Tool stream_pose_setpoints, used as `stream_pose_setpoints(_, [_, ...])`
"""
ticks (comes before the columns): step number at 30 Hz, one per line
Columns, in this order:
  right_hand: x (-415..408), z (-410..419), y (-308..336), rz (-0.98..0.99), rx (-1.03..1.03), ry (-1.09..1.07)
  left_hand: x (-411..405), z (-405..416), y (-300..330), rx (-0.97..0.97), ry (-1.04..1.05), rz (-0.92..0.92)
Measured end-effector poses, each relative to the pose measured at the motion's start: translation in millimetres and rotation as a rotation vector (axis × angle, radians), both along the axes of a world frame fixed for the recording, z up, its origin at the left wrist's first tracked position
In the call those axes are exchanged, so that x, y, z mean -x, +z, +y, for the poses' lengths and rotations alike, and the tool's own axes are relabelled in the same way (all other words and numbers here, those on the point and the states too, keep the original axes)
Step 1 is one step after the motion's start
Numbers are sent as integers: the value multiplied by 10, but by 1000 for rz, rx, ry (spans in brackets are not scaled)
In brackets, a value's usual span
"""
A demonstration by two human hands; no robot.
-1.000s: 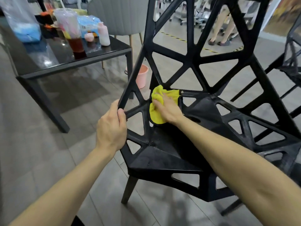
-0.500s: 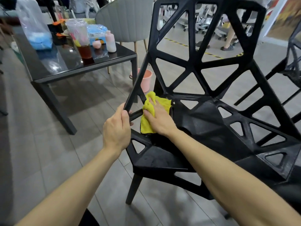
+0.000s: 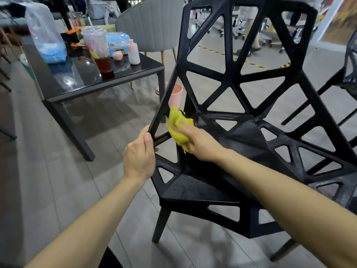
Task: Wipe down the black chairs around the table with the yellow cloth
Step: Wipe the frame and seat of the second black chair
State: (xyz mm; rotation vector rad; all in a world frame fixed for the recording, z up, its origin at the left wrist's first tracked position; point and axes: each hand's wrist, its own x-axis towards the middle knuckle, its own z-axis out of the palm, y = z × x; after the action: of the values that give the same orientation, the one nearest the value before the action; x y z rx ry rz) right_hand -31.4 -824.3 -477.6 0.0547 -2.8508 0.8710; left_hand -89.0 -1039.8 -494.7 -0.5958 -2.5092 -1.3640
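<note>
Head view, left hand (image 3: 139, 157) grips chair (image 3: 245, 136) strut, right hand (image 3: 201, 144) clutches cloth (image 3: 178, 128)

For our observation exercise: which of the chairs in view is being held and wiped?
The black lattice chair nearest the camera: left hand grips its frame, right hand presses the yellow cloth against it.

A black chair (image 3: 241, 120) with a triangular lattice pattern is shown. A yellow cloth (image 3: 178, 125) is seen at its 9 o'clock edge. A pink bucket (image 3: 175, 94) and a glossy black table (image 3: 81, 78) are located toward 10 o'clock.
</note>
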Motion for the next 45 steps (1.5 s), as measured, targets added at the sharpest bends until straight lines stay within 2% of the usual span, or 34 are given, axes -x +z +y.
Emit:
stream_pose_setpoints(3, [-160, 274, 67, -170, -161, -28, 20, 1, -20, -29, -4, 7])
stream_pose_setpoints(7, [-56, -178, 266, -101, -146, -117, -23, 7, -13, -53, 50, 31])
stream_pose_setpoints(10, [-329, -640, 195, -29, -75, 58, -17, 0, -60, -69, 122, 76])
stream_pose_setpoints(12, [-364, -596, 131, -10, -37, 130, -45, 10, -67, -33, 173, 65])
stream_pose_setpoints(14, [-282, -453, 104, -1, -27, 29, -117, -35, -53, -31, 160, 14])
stream_pose_setpoints(17, [-231, -576, 95, 1, 5, -104, -111, -240, -29, -42, -7, -125])
stream_pose_setpoints(19, [-345, -828, 32, 34, 13, 13, -96, -382, 15, -146, -124, -237])
stream_pose_setpoints(21, [-508, -867, 55, 29, 41, 160, -108, -484, 59, -292, -152, -359])
stream_pose_setpoints(23, [-509, -699, 240, -10, 75, 73, -178, -544, 90, -372, -175, -422])
stream_pose_setpoints(26, [-148, -506, 578, 152, 301, -287, -217, -626, 146, -320, -166, -403])
stream_pose_setpoints(27, [-28, -557, 633, 207, 314, -326, -220, -645, 178, -289, -171, -404])
stream_pose_setpoints(30, [-10, -862, 494, 158, 228, -142, -213, -699, 263, -169, -195, -411])
stream_pose_setpoints(32, [-314, -946, 299, 71, 163, 9, -200, -744, 293, -57, -210, -384])
stream_pose_setpoints(34, [-644, -807, 218, -11, 10, 136, -190, -777, 305, 49, -234, -334])
stream_pose_setpoints(36, [-729, -641, 267, -93, -116, 142, -176, -787, 318, 132, -231, -295])
stream_pose_setpoints(41, [-552, -1079, 340, 1, -27, 66, -114, -805, 289, 284, -226, -197])
stream_pose_setpoints(45, [-1058, -771, 321, -69, -158, 184, -163, -809, 330, 248, -190, -211])
